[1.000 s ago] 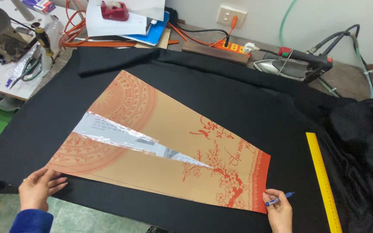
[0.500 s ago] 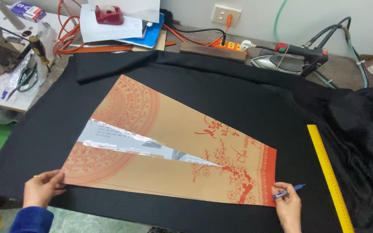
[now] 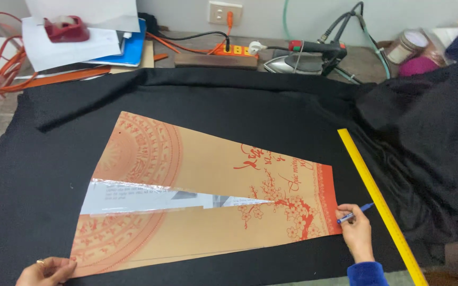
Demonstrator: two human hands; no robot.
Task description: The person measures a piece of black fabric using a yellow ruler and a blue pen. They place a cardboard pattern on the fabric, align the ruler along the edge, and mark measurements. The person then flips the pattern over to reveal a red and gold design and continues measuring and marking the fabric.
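Paper pattern [image 3: 208,175] edges pinned by hands; black cloth [image 3: 250,111] surrounds.

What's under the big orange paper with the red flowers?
Black fabric lies under the orange paper pattern, spreading out past every edge. The table below is covered there. The left hand and right hand, holding a blue pen, press the paper's corners.

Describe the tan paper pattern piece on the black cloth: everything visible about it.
The paper pattern is a flat tan sheet with red-orange printed ornament and blossoms, wider at its left end. A long silvery wedge runs through its middle. It lies on black fabric. The left hand presses its lower-left corner; the right hand, holding a blue pen, touches its right edge.
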